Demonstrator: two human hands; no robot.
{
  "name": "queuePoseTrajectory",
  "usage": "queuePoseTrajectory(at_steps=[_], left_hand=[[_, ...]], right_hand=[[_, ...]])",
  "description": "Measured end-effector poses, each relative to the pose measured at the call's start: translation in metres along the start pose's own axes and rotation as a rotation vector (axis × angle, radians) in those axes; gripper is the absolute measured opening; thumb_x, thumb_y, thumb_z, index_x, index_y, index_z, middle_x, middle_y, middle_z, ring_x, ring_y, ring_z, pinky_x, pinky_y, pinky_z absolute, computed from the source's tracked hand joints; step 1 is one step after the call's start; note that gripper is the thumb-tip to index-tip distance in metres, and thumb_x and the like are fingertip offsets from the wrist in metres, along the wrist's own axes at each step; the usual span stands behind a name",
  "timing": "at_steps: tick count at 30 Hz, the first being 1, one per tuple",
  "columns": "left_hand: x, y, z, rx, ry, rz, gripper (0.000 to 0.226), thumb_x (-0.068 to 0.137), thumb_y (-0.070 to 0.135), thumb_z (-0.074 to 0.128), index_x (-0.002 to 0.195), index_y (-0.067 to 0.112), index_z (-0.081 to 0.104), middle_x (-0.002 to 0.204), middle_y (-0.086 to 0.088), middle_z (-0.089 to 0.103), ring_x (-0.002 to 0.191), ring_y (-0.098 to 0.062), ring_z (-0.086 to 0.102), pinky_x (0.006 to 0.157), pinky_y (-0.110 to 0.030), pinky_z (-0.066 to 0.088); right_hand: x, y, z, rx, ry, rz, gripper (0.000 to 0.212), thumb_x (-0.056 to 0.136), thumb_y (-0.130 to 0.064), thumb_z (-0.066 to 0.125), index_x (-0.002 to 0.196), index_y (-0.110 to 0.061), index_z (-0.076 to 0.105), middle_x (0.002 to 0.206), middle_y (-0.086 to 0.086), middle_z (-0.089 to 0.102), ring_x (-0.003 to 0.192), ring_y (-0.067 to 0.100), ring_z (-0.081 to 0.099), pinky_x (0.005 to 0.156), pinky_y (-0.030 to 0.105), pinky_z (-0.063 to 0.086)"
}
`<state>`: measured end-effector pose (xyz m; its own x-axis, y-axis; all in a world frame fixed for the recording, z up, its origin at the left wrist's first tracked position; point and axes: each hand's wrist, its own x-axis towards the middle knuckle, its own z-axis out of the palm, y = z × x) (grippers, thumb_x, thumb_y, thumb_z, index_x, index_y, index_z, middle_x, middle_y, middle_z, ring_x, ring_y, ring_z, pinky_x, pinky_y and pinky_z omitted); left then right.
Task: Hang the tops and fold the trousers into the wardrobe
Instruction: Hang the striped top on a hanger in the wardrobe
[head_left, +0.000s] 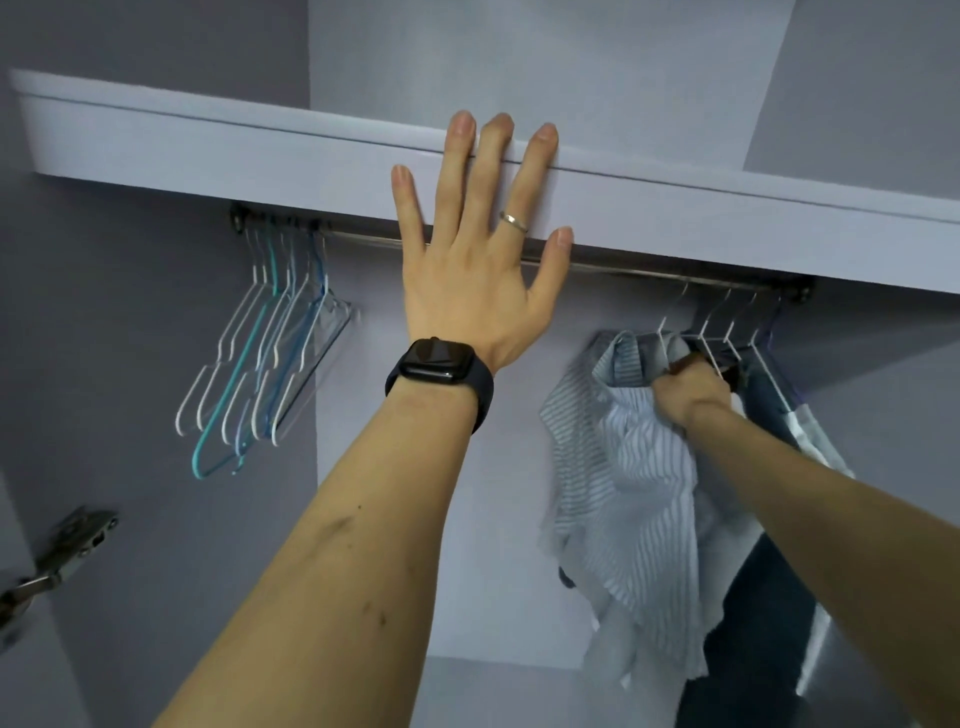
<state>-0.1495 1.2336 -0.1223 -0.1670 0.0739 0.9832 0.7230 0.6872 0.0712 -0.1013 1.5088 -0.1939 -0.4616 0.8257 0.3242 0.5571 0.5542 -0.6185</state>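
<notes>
Two hands work: left hand (470, 270) flat, fingers spread on the shelf edge (675, 202), right hand (688, 392) fisted around the striped shirt (639, 493)'s hanger, probably next hooking it onto the rail (649, 270) above.

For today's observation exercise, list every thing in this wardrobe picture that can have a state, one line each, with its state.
left hand: open, flat against the shelf edge
right hand: shut on the striped shirt
striped shirt: bunched, held up near the rail
empty hangers: hanging at the rail's left end
dark garment: hanging at the right
watch: on the left wrist, screen dark
door hinge: opened out
</notes>
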Motion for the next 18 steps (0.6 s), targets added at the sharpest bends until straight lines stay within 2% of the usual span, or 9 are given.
queuePoseTrajectory(at_steps=[3, 6, 8, 13, 16, 18], left_hand=[[-0.003, 0.000, -0.002, -0.003, -0.004, -0.002, 0.062, 0.100, 0.050, 0.038, 0.157, 0.028, 0.028, 0.164, -0.002, 0.025, 0.154, -0.026, 0.013, 0.120, -0.060, 0.004], [-0.006, -0.001, -0.004, -0.005, -0.048, -0.001, 0.063, 0.100, 0.050, 0.040, 0.158, 0.028, 0.027, 0.164, -0.002, 0.024, 0.154, -0.025, 0.012, 0.121, -0.059, 0.003], [-0.006, -0.001, -0.009, -0.004, -0.100, -0.010, 0.063, 0.100, 0.050, 0.042, 0.158, 0.028, 0.026, 0.164, -0.003, 0.024, 0.154, -0.025, 0.010, 0.121, -0.060, 0.003], [0.009, 0.014, -0.044, -0.030, -0.363, -0.089, 0.068, 0.100, 0.047, 0.045, 0.159, 0.028, 0.017, 0.167, -0.003, 0.013, 0.155, -0.026, 0.001, 0.120, -0.062, 0.005], [0.019, 0.025, -0.069, -0.066, -0.556, -0.152, 0.076, 0.097, 0.045, 0.049, 0.160, 0.030, 0.010, 0.168, -0.003, 0.001, 0.155, -0.026, -0.006, 0.121, -0.062, 0.003], [0.021, 0.034, -0.092, -0.133, -0.619, -0.205, 0.076, 0.095, 0.039, 0.053, 0.160, 0.032, 0.014, 0.168, -0.002, 0.002, 0.155, -0.026, -0.002, 0.122, -0.060, 0.005]], right_hand=[[-0.008, -0.001, 0.002, 0.010, -0.032, -0.005, 0.038, 0.096, -0.021, 0.052, 0.130, -0.006, 0.057, 0.133, 0.022, 0.061, 0.117, 0.041, 0.058, 0.095, 0.036, 0.046], [-0.021, -0.001, -0.009, 0.033, -0.110, 0.009, 0.029, 0.096, -0.029, 0.053, 0.114, -0.008, 0.060, 0.122, 0.022, 0.065, 0.109, 0.041, 0.061, 0.085, 0.034, 0.046], [-0.035, -0.003, -0.024, 0.064, -0.141, -0.007, 0.029, 0.095, -0.027, 0.055, 0.117, -0.009, 0.058, 0.119, 0.021, 0.066, 0.107, 0.041, 0.062, 0.082, 0.032, 0.045], [-0.089, -0.012, -0.088, 0.222, -0.227, -0.073, 0.039, 0.096, -0.026, 0.059, 0.134, -0.019, 0.056, 0.130, 0.010, 0.063, 0.109, 0.026, 0.061, 0.084, 0.024, 0.041], [-0.129, -0.013, -0.131, 0.356, -0.231, -0.142, 0.030, 0.096, -0.026, 0.062, 0.126, -0.025, 0.064, 0.128, -0.001, 0.060, 0.105, 0.016, 0.057, 0.084, 0.020, 0.038], [-0.156, -0.012, -0.161, 0.413, -0.197, -0.229, 0.024, 0.096, -0.026, 0.063, 0.120, -0.029, 0.067, 0.120, -0.010, 0.060, 0.113, 0.016, 0.058, 0.091, 0.022, 0.040]])
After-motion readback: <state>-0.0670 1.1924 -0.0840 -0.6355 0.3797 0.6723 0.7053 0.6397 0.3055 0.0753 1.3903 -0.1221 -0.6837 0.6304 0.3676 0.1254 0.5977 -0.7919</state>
